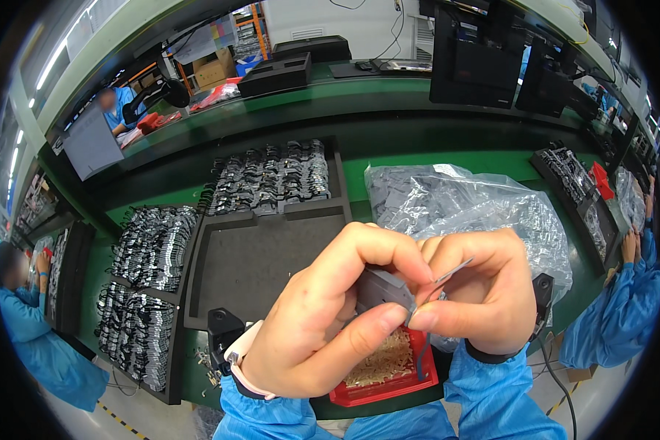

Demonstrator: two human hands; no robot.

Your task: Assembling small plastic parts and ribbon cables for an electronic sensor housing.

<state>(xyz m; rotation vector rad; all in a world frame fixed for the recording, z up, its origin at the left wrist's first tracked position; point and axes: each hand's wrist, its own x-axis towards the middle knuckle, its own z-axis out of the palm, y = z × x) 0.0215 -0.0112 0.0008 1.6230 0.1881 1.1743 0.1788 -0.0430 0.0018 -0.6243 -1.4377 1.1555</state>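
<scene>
In front of my chest, my left hand (323, 315) is closed round a small grey plate-like part (385, 287), thumb and forefinger pinching its right end. My right hand (488, 293) meets it there, its fingertips pinched together. From the right fingers a thin grey strip (456, 270) sticks out up and to the right. A thin dark cable (421, 356) hangs below the fingertips. What exactly joins at the pinch is hidden by the thumbs. Under my hands stands a red tray (374, 396) with many small beige pieces (381, 359).
A black foam tray (249, 268) lies left of my hands. Racks of dark metal parts (271, 176) stand behind it and further left (150, 249). A clear plastic bag (484, 205) of grey parts lies behind my right hand. Co-workers in blue sit at both sides.
</scene>
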